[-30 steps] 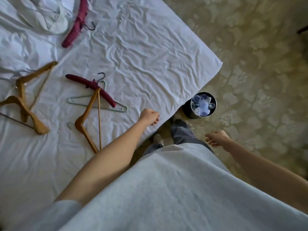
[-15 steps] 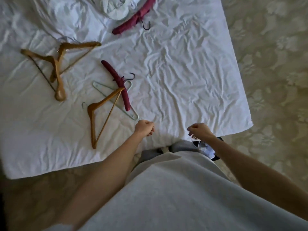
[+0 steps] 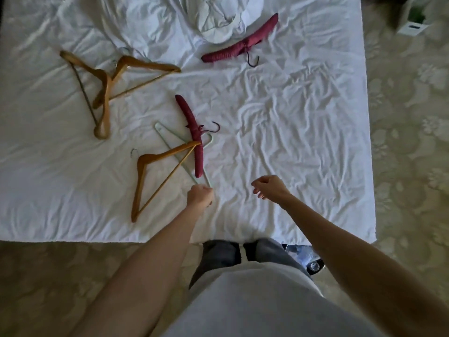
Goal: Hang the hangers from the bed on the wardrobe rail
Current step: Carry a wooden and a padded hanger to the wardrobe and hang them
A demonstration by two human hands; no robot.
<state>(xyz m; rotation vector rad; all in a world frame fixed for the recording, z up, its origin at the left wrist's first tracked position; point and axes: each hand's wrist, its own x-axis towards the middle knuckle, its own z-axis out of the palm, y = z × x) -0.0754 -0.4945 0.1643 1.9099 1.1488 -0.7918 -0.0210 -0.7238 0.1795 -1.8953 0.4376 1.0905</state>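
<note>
Hangers lie scattered on the bed [image 3: 291, 142], and I see my left hand [image 3: 200, 197] curled at the pale green hanger's [image 3: 170, 142] near tip, grip uncertain, its length running up-left, while my right hand [image 3: 268, 188] hovers loosely curled, empty.

bed [image 3: 291, 142]: hanger pile [image 3: 184, 152] near front edge, left of centre | crossed pair [image 3: 107, 83] behind-left | single hanger [image 3: 240, 43] behind-right | bin [image 3: 312, 261] on floor, front-right

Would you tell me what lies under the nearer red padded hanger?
A pale green hanger lies under the red padded hanger, as does a wooden hanger's arm tip. The left hand covers the green hanger's near corner.
</note>
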